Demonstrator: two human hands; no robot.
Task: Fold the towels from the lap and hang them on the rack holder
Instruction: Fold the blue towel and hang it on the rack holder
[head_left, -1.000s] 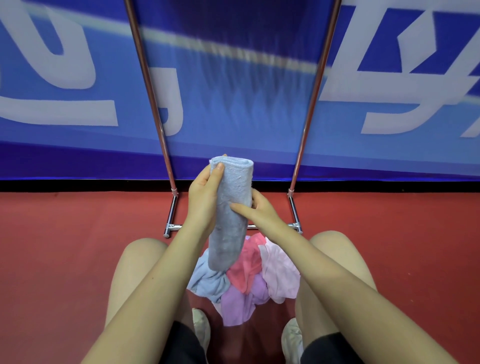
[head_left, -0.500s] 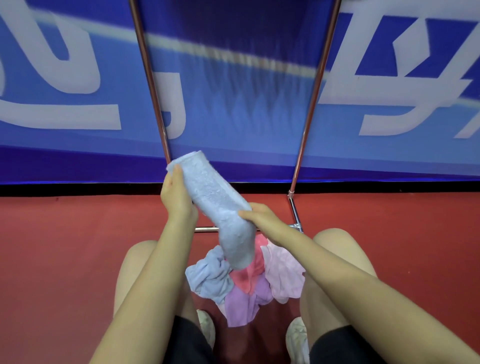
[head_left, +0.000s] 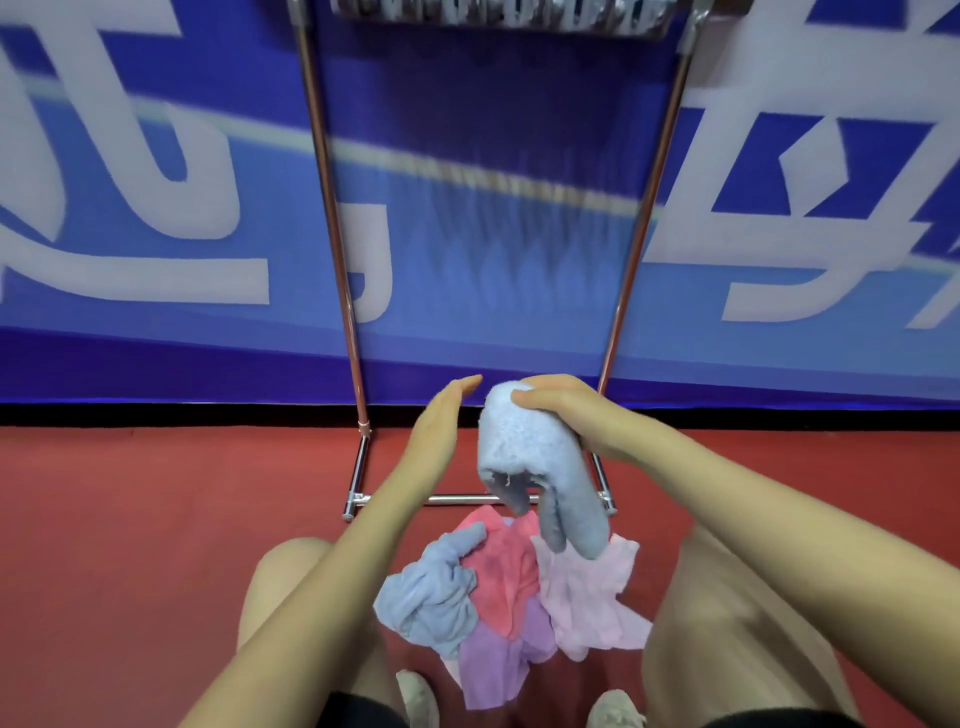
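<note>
Towels (head_left: 511, 592) are lying heaped on the lap while the right hand (head_left: 569, 415) is gripping a folded blue towel (head_left: 530, 462) before the rack (head_left: 332, 208). The left hand (head_left: 436, 431), fingers straight together, is hovering beside it. Gripped single-handed, the fold is probably at risk of unrolling.

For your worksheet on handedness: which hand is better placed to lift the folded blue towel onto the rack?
The right hand: it already grips the folded blue towel at its top, below the rack. The left hand is open beside it, holding nothing.
</note>
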